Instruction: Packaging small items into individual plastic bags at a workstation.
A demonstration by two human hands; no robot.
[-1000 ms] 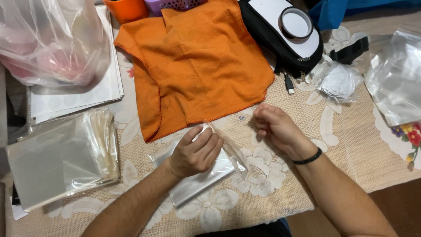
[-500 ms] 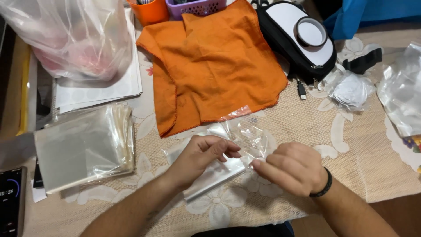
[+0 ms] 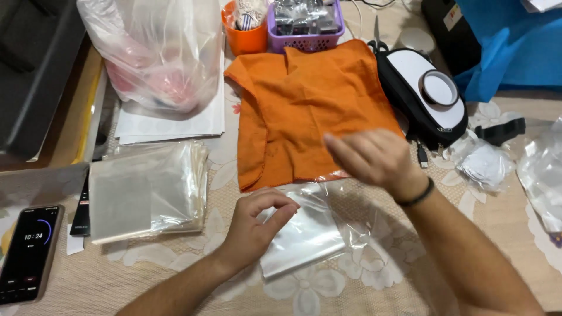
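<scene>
Clear bag (image 3: 304, 237) under left hand (image 3: 257, 225)

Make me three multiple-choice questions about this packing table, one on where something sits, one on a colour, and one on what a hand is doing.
1. Where is the stack of clear bags?
A. left of the left hand
B. on the orange cloth
C. inside the purple basket

2. What colour is the cloth spread in the middle of the table?
A. blue
B. orange
C. white

3. What is the left hand doing?
A. resting on the phone
B. lifting the scissors
C. pinching the edge of a clear plastic bag

Answers: 1 A, the stack lies between the phone and that hand. 2 B, the cloth is plainly orange. 3 C, the fingers close on the bag's edge, while the right hand hovers open above it.
</scene>
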